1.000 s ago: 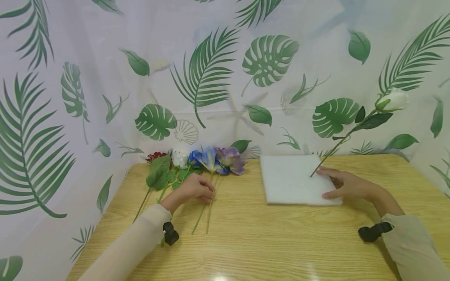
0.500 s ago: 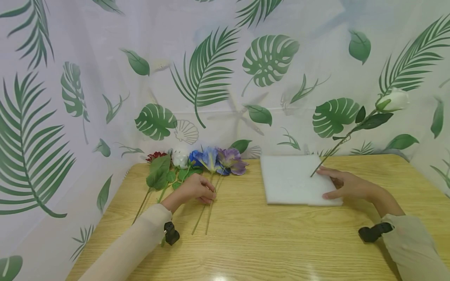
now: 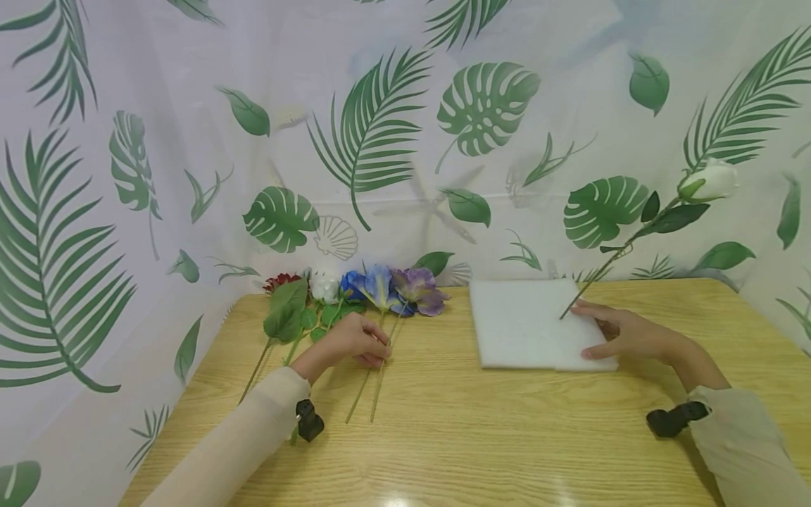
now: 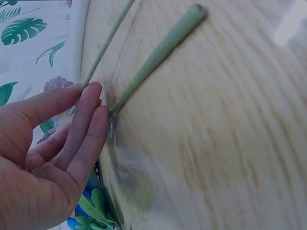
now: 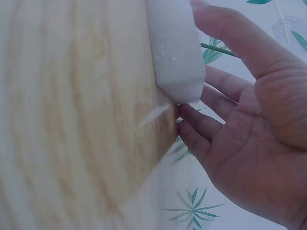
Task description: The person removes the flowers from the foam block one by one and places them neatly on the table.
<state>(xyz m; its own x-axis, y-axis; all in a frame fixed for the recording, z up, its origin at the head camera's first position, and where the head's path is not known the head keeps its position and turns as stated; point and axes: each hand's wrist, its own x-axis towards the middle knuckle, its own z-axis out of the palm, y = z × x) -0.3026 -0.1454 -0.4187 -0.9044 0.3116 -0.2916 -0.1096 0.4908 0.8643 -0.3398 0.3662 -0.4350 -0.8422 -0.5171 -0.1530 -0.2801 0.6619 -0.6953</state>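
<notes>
My left hand [image 3: 356,341] pinches the thin stem of an artificial purple flower [image 3: 418,290] between thumb and fingertip, low over the table. A second, thicker green stem [image 4: 158,58] lies beside the fingertips in the left wrist view. It belongs to a blue-and-yellow flower [image 3: 376,287]. With my right hand [image 3: 636,339] I hold the right end of a white foam block [image 3: 521,325], thumb at its front, fingers toward its back. A white rose [image 3: 711,182] stands in the foam, its stem leaning right over the hand.
Left of my left hand lie a dark red flower [image 3: 279,282], a white flower [image 3: 324,288] and a deep blue flower [image 3: 350,286], partly overlapping. The wooden table [image 3: 443,436] ends at a leaf-patterned curtain [image 3: 380,127] behind. My left sleeve [image 3: 234,436] crosses over some stems.
The left fingers and the pinched stem have shifted very slightly to the right. The right hand, foam block and white rose stay in place.
</notes>
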